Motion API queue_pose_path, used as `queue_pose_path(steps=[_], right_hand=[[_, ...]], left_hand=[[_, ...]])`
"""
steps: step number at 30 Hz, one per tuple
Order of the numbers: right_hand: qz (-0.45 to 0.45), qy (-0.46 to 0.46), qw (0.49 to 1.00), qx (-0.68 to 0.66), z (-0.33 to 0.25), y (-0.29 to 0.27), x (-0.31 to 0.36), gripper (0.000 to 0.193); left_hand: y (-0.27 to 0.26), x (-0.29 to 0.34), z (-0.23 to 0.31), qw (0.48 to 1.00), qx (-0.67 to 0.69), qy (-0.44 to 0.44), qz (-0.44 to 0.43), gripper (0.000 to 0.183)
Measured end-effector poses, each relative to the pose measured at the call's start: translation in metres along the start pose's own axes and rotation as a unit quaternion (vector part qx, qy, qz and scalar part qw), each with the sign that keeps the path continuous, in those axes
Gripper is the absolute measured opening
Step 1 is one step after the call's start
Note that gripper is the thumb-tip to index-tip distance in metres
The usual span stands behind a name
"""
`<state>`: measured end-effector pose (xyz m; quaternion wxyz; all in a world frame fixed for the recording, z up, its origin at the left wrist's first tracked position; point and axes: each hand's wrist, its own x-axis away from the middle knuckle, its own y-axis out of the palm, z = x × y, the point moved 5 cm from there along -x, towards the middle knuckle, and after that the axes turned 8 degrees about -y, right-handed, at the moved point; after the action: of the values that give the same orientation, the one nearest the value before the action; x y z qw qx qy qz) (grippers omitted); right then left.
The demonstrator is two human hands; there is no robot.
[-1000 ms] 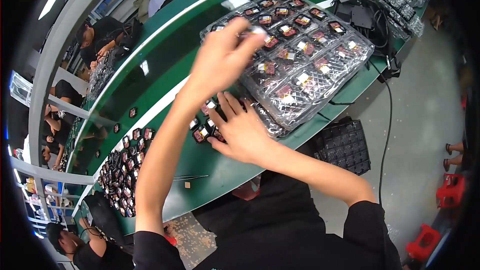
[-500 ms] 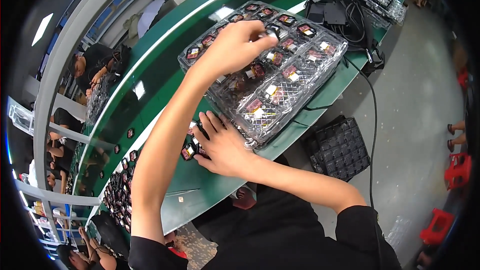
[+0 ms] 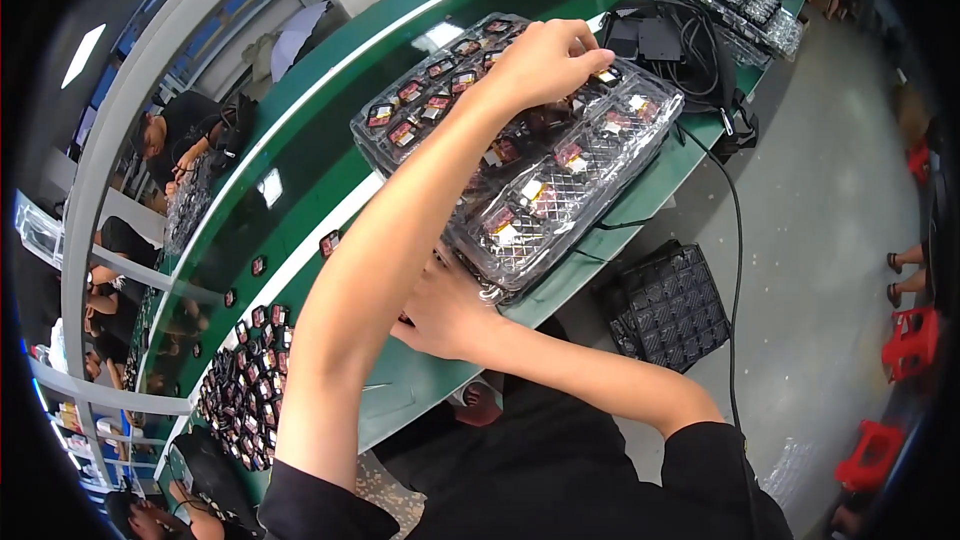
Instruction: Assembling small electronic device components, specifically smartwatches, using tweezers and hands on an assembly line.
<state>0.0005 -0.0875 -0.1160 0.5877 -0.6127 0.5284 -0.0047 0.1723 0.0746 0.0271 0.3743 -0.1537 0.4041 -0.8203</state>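
Observation:
My left hand (image 3: 545, 62) reaches over a clear plastic tray (image 3: 610, 165), its fingers curled and the thumb bent toward them. What they pinch, if anything, is hidden. Right beside the thumb sits a small black part (image 3: 606, 74) with a white and yellow label, in a tray pocket. Similar parts with reddish faces fill many other pockets. My right hand (image 3: 450, 312) lies low at the tray's near left corner, partly behind my left forearm, which hides its fingers. A bit of a dark part shows by its edge.
A heap of black parts (image 3: 240, 390) lies on the green bench (image 3: 385, 415) at left. Black cables and a box (image 3: 650, 40) sit beyond the tray, with stacked clear trays (image 3: 725, 0) farther off. Black trays (image 3: 680, 305) are at lower right, near red stools (image 3: 910, 343). Co-workers sit across the bench.
My left hand has moved right and slightly up across the tray, where it held a small part. My left forearm now covers my right hand's fingers. The view has shifted slightly.

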Motion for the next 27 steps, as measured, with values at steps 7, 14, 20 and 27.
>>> queue_pose_path(steps=[7, 14, 20, 27], right_hand=[[0.067, 0.014, 0.997, 0.03, -0.009, -0.004, -0.007, 0.039], [0.053, 0.012, 0.998, 0.025, -0.003, -0.007, -0.012, 0.026], [0.059, -0.015, 0.996, 0.058, -0.013, -0.01, -0.024, 0.025], [0.038, -0.031, 0.988, 0.149, -0.015, 0.006, -0.042, 0.022]], left_hand=[[-0.056, 0.065, -0.04, 0.986, -0.01, 0.148, 0.079, 0.028], [-0.094, 0.205, -0.121, 0.98, -0.081, 0.06, 0.174, 0.022], [-0.084, 0.31, -0.198, 0.98, -0.076, -0.091, 0.159, 0.027], [-0.077, 0.331, -0.208, 0.959, -0.166, -0.073, 0.218, 0.037]])
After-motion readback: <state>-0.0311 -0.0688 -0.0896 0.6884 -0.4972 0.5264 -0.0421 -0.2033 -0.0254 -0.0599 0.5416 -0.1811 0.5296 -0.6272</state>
